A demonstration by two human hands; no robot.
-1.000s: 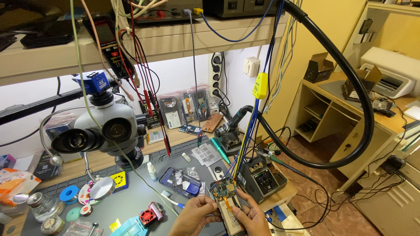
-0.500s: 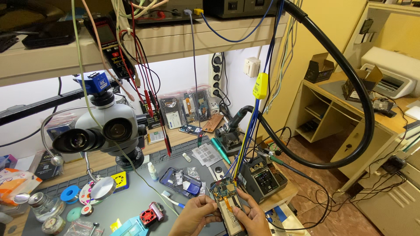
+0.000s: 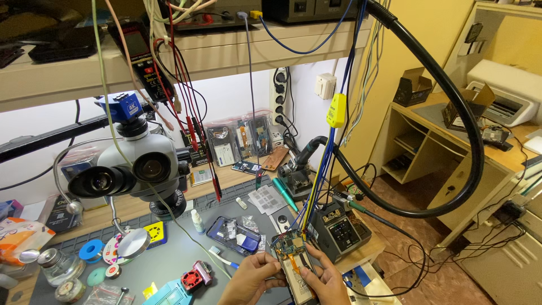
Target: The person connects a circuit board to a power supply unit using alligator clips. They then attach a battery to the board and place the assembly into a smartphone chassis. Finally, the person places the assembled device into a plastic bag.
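An opened phone [image 3: 296, 261] with its back cover off lies at the bottom centre of the head view, circuit board and battery exposed. My left hand [image 3: 251, 279] grips its left edge, fingers curled against the board. My right hand [image 3: 326, 277] holds its right side, thumb resting on the battery area. Both hands hover just above the grey work mat [image 3: 164, 265].
A stereo microscope [image 3: 132, 169] stands at the left. A soldering station [image 3: 340, 229] sits right of the phone, under a thick black hose [image 3: 451, 107] and hanging cables. Another opened phone [image 3: 232, 232], solder spools, jars and small parts litter the mat. A desk with a printer [image 3: 505, 93] is at right.
The view has barely shifted. Both hands keep holding the opened phone in the same place, with only slight finger movement.
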